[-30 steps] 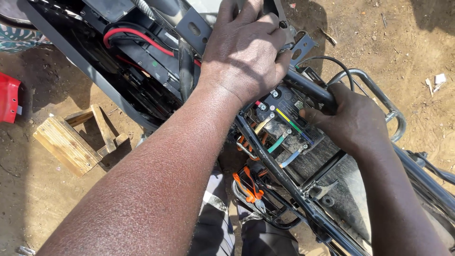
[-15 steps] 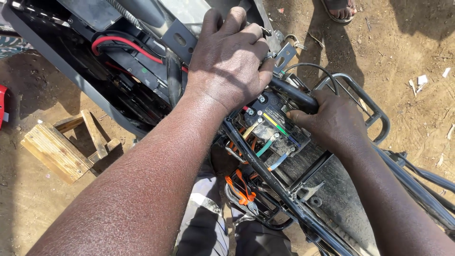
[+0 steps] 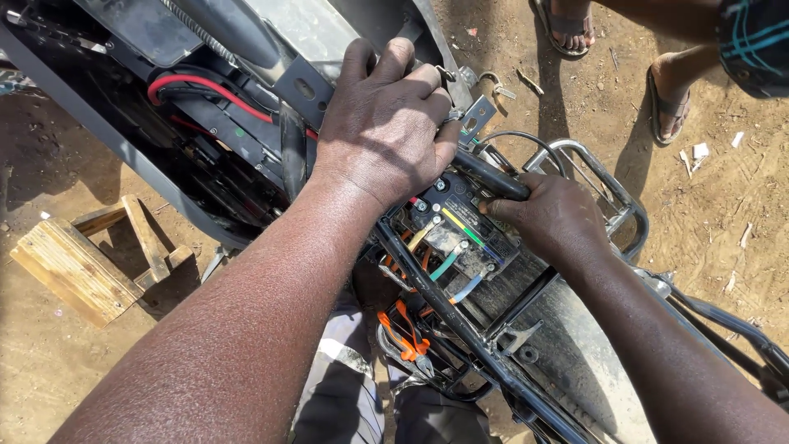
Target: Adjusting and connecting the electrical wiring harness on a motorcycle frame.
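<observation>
I look down on an opened motorcycle frame (image 3: 493,370) standing on dirt. My left hand (image 3: 382,123) is closed over a metal bracket (image 3: 475,115) at the frame's upper part, with its fingers curled around the edge. My right hand (image 3: 555,215) grips a black tool handle (image 3: 491,177) that lies across the top of a black battery box (image 3: 452,238). Coloured wires, green, yellow and blue, run over the box. What the tool's tip touches is hidden under my left hand.
A red cable (image 3: 205,86) runs through the black bodywork at the upper left. Orange-handled pliers (image 3: 403,333) hang in the frame below the battery. A small wooden stand (image 3: 90,255) sits on the dirt at left. Another person's sandalled feet (image 3: 666,103) stand at the upper right.
The view has shifted, so the frame and both hands sit lower and further left in the picture. Another person's feet have come into sight. Both hands keep their grips.
</observation>
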